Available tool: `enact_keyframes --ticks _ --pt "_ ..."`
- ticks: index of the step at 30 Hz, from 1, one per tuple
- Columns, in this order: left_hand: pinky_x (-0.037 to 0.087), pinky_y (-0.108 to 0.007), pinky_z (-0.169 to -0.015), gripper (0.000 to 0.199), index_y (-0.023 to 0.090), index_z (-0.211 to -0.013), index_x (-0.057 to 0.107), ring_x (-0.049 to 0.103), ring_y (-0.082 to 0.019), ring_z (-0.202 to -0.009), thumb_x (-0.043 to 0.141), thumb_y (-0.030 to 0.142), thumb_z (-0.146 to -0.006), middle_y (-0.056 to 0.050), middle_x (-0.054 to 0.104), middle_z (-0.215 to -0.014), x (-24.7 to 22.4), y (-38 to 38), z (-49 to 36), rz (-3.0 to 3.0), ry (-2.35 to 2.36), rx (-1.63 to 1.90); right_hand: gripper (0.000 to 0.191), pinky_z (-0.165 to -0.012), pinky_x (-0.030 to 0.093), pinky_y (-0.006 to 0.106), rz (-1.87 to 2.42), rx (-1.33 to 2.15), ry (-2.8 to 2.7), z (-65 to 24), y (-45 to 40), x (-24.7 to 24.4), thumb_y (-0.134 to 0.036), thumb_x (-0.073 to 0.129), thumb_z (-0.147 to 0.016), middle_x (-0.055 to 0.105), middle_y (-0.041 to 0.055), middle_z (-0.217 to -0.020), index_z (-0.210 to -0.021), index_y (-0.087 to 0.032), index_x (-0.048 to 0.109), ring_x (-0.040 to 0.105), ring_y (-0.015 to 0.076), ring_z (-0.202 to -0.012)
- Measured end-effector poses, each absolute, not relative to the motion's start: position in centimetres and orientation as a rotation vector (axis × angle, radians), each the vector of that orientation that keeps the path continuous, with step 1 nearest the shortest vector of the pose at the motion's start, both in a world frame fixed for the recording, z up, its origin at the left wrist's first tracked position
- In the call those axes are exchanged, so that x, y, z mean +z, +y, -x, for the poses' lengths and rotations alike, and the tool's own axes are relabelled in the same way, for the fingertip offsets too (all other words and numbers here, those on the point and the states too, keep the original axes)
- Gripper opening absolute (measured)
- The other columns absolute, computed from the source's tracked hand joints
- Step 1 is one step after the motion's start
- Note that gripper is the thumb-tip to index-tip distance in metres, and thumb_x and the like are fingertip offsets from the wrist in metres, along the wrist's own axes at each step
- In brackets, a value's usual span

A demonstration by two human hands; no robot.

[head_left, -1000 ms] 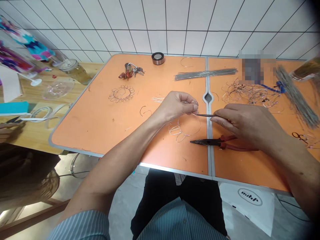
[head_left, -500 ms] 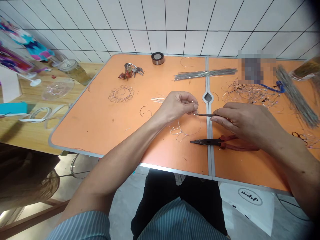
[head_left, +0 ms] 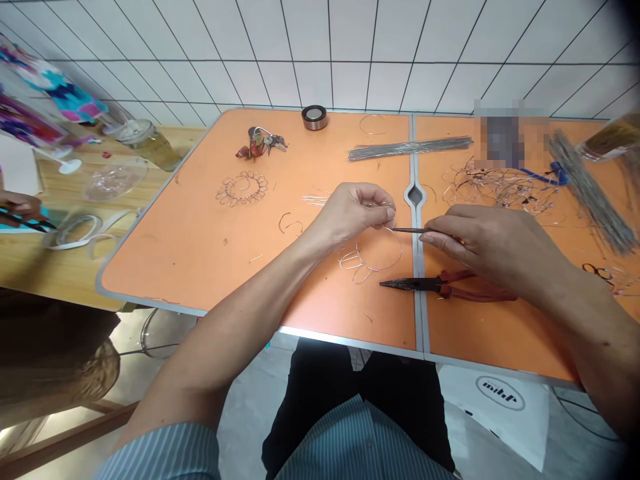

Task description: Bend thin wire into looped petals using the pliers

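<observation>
My left hand [head_left: 365, 205] is closed, its thumb and fingers pinching the top of a thin wire ring [head_left: 401, 252]. Small petal-like wire loops stick out from the ring's lower left side. In my right hand [head_left: 470, 230] lies a slim, dark metal tool [head_left: 410, 230], its tip touching or nearly touching the wire at my left fingertips. The tool's other end is hidden in my palm, so its exact kind cannot be made out. Long-nose pliers [head_left: 417, 285] with red handles rest on the orange table just below my right hand.
A finished-looking looped wire ring [head_left: 243, 189], keys [head_left: 270, 141] and a tape roll [head_left: 315, 118] lie on the orange table [head_left: 185, 253]. Straight wires [head_left: 410, 148], tangled wire [head_left: 500, 187] and a wire bundle [head_left: 595, 193] sit right. Another person's hand [head_left: 23, 205] holds dark scissors or pliers at far left.
Another person's hand with a dark tool has come into view at the far left, over the white strip coil. My own hands have barely moved.
</observation>
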State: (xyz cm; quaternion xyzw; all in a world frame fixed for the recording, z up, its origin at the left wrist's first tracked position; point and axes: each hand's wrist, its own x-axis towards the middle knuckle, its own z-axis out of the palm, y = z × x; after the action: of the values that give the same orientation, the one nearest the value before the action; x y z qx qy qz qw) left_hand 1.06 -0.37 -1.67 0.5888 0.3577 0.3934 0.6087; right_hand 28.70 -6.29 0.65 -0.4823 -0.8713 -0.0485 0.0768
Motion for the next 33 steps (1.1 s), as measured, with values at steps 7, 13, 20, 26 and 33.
enact_keyframes --ticks 7,13,20,26,33 --pt "0.058 -0.027 -0.076 0.011 0.016 -0.08 0.081 0.072 -0.012 -0.072 0.08 0.01 -0.088 -0.003 0.08 -0.075 -1.6 -0.4 -1.1 -1.4 0.823 0.921 0.076 -0.06 0.028 0.037 1.49 -0.071 -2.614 -28.7 -6.4 0.9 -0.075 0.029 -0.121 0.078 0.0107 -0.091 -0.1 -0.027 0.083 0.067 0.0272 -0.076" --pt "0.059 -0.027 -0.076 0.01 0.017 -0.079 0.081 0.076 -0.013 -0.073 0.078 0.01 -0.086 -0.002 0.08 -0.074 -1.4 -0.6 -1.2 -1.423 0.826 0.945 0.067 -0.065 0.03 0.038 1.562 0.019 -2.617 -28.8 -6.4 1.3 -0.073 0.035 -0.119 0.079 0.0104 -0.09 -0.095 -0.028 0.079 0.067 0.0297 -0.077" --pt "0.059 -0.029 -0.075 0.005 0.018 -0.08 0.082 0.075 -0.015 -0.074 0.079 0.015 -0.083 -0.002 0.079 -0.075 -1.4 -0.7 -1.5 -1.485 0.817 0.973 0.053 -0.067 0.029 0.04 1.595 0.308 -2.546 -28.2 -6.0 2.6 -0.062 0.052 -0.114 0.065 0.0051 -0.067 -0.078 -0.028 0.069 0.05 0.0232 -0.061" --pt "0.053 -0.029 -0.07 0.004 0.018 -0.079 0.083 0.069 -0.014 -0.072 0.079 0.018 -0.08 -0.001 0.079 -0.075 -1.3 -1.0 -1.6 -1.553 0.821 0.972 0.062 -0.063 0.029 0.039 1.719 0.573 -2.488 -28.1 -5.1 3.6 -0.071 0.061 -0.11 0.047 0.0005 -0.055 -0.066 -0.027 0.056 0.041 0.019 -0.054" --pt "0.052 -0.029 -0.07 0.005 0.018 -0.08 0.083 0.067 -0.014 -0.072 0.078 0.018 -0.081 -0.001 0.078 -0.076 -1.3 -1.1 -1.8 -1.573 0.832 0.996 0.077 -0.056 0.03 0.037 1.828 0.877 -2.274 -27.4 -5.2 4.7 -0.088 0.068 -0.101 0.051 0.0015 -0.054 -0.058 -0.025 0.055 0.043 0.0161 -0.051"
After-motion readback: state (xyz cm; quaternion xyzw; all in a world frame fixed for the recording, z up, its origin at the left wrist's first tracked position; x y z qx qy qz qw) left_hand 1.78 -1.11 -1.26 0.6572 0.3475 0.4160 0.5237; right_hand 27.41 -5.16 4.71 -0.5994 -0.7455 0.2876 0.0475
